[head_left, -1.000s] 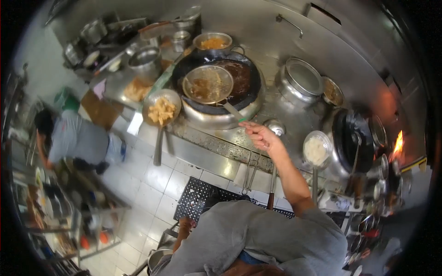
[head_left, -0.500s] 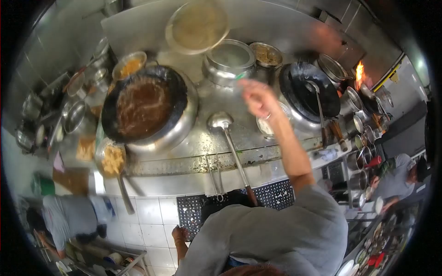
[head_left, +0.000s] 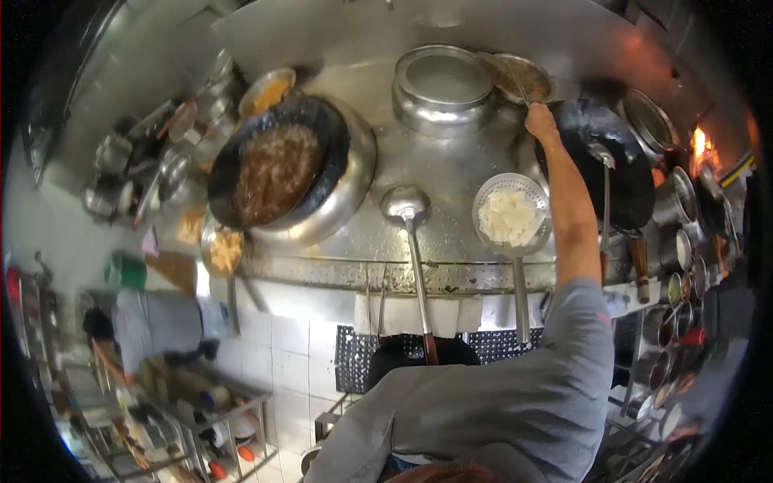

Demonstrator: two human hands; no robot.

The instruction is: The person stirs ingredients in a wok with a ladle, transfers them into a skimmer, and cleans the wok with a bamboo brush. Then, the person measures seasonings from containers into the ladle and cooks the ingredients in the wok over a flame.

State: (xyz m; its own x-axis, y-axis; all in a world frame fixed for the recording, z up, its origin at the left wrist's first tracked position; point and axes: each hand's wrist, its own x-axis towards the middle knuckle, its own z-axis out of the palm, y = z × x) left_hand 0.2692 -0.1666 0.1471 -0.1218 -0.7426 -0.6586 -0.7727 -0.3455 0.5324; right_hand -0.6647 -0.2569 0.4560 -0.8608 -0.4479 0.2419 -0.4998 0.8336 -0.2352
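Observation:
My right hand (head_left: 541, 122) is stretched out to the back of the stove, with its fingers closed on the green-tipped handle of a round mesh strainer. The brownish mesh of the strainer (head_left: 501, 74) lies over a metal bowl (head_left: 538, 74) beside the large steel pot (head_left: 443, 76). Contact between strainer and bowl is hard to make out. Below my forearm, a perforated skimmer (head_left: 512, 216) holds pale white pieces, its handle pointing toward me. A black wok (head_left: 636, 185) with a ladle (head_left: 604, 161) in it stands right of my arm. My left hand is out of sight.
Dark liquid bubbles in a wok (head_left: 278, 173) on the left. A large ladle (head_left: 405, 205) and a skimmer of yellowish pieces (head_left: 225, 251) lie along the front. Flames (head_left: 700, 149) rise far right. A co-worker (head_left: 157, 322) bends at lower left.
My right hand has carried the strainer from above the left of the steel pot down to the bowl on its right. My left hand has left the view, and the view has shifted.

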